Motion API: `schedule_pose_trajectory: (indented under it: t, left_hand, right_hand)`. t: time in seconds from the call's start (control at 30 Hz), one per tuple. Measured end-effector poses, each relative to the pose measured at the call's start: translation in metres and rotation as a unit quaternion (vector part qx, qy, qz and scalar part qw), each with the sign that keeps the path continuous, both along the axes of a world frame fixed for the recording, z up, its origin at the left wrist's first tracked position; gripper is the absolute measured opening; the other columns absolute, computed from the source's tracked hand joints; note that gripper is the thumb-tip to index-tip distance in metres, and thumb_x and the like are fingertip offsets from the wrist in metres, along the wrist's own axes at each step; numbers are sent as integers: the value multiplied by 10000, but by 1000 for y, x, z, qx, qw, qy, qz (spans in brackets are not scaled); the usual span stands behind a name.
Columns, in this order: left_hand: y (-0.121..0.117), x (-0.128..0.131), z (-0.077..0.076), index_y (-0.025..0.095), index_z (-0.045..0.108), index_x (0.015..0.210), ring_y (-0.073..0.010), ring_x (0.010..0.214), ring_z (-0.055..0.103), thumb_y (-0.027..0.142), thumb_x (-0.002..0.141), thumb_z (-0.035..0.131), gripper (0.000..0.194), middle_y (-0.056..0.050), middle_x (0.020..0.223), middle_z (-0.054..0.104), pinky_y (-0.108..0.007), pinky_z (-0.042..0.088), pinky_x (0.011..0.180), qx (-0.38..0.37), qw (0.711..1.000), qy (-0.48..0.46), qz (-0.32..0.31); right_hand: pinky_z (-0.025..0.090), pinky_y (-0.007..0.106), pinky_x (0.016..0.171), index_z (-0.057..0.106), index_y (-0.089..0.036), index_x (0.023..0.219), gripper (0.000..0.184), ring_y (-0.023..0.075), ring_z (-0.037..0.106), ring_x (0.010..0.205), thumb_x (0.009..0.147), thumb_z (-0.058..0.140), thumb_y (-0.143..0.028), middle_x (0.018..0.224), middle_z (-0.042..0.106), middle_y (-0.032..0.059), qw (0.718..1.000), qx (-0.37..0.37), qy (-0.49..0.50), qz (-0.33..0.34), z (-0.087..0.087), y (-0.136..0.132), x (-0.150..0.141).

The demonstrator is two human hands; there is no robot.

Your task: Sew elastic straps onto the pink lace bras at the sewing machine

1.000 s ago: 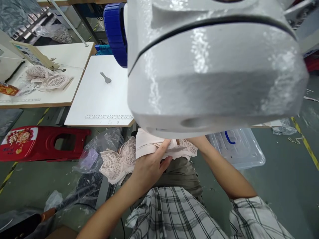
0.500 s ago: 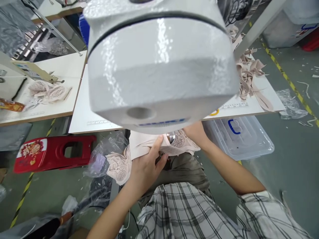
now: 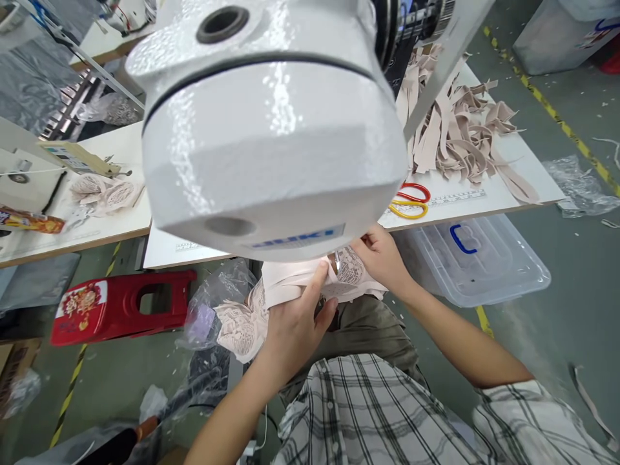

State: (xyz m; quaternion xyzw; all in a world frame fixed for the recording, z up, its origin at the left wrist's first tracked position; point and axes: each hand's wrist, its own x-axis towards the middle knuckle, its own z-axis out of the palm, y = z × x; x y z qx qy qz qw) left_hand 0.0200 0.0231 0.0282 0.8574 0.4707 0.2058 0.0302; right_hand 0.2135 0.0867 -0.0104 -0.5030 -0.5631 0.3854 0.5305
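Note:
A pale pink lace bra [image 3: 241, 328] lies over the machine's narrow work area, under the front of a white sewing machine head [image 3: 276, 155]. My left hand [image 3: 293, 332] holds its smooth band from the left, the index finger stretched along the cloth and the thumb apart from it. On the other side, my right hand [image 3: 382, 258] pinches the bra's upper edge beside a lace cup. A small metal part of the machine shows between the hands. The machine head hides the needle area, and the cloth covers some of my left fingers.
Red and yellow scissors handles [image 3: 411, 201] lie on the white table [image 3: 527, 158] at right, near many cut pink fabric strips [image 3: 465, 132]. Below stands a clear lidded box [image 3: 484, 265]. A red stool [image 3: 121, 303] and plastic bag [image 3: 217, 300] are at left.
The view has shifted, so the machine head sits farther left and more scissors and strips show. Both hands keep their hold on the bra, with little movement against it.

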Motion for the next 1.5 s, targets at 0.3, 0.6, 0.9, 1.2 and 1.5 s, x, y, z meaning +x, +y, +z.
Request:
schedule_pose_trajectory:
  t: [0.3,0.6,0.9,1.2,1.5]
  left_hand:
    - [-3,5,-4,183,328,1527,-343,1251,605,333,950,579,646,-184,1282,662,-474,552,994,16,1000,-1,14]
    - [-9,4,-18,82,-10,1587,-408,1246,596,513,959,521,928,-332,1392,520,-500,595,883,29,997,-34,63]
    - [-70,31,-28,63,53,1587,-337,1216,634,446,961,545,883,-249,1301,642,-407,581,928,-18,996,-54,-73]
    - [-40,-53,-134,112,660,1034,-374,1030,656,314,883,520,288,-222,1045,683,-503,549,823,-176,955,-18,238]
    - [-20,-71,-155,136,607,770,-321,861,669,101,860,391,236,-169,824,636,-393,505,731,-259,914,-5,312]
  right_hand:
    - [489,312,739,622,-211,888,140,167,598,831,910,576,-341,964,636,49,999,-30,15,18,6,-14,-1]
    - [501,335,770,600,-222,969,243,202,619,886,835,626,-423,982,651,56,994,-96,50,27,12,-26,-10]
    - [510,311,702,689,-209,889,294,186,612,768,811,672,-492,838,686,26,969,-192,139,62,14,-75,1]
    - [461,244,590,764,-198,846,350,130,584,636,670,817,-496,758,711,3,926,-286,248,8,6,-104,23]
    - [548,315,609,699,-217,781,443,194,665,638,530,878,-535,712,721,14,909,-312,255,-105,15,-108,35]
